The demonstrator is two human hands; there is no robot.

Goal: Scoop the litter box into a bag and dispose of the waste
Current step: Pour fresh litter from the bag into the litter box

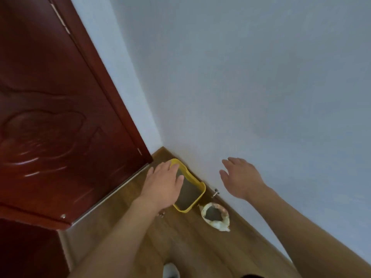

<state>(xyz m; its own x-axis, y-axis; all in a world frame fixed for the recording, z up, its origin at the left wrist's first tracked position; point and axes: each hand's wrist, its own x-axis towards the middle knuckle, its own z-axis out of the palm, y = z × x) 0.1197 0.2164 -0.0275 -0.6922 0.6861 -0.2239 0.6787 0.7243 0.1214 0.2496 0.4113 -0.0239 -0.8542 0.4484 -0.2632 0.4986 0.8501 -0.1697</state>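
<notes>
A yellow litter box (pixel 197 199) with grey litter inside sits on the wooden floor against the white wall, in the corner by the door. Just right of it stands an open whitish bag (pixel 215 216) with grey litter showing in its mouth. My left hand (pixel 163 182) hovers over the near-left part of the box, fingers spread, holding nothing, and it hides part of the box. My right hand (pixel 240 178) is raised in front of the wall above the bag, fingers apart and empty. No scoop is visible.
A dark red wooden door (pixel 50 117) stands open at the left, its lower edge close to the box. A metal door stopper (pixel 215 192) sticks out of the skirting between box and bag. Wooden floor (pixel 190 247) stretches toward me.
</notes>
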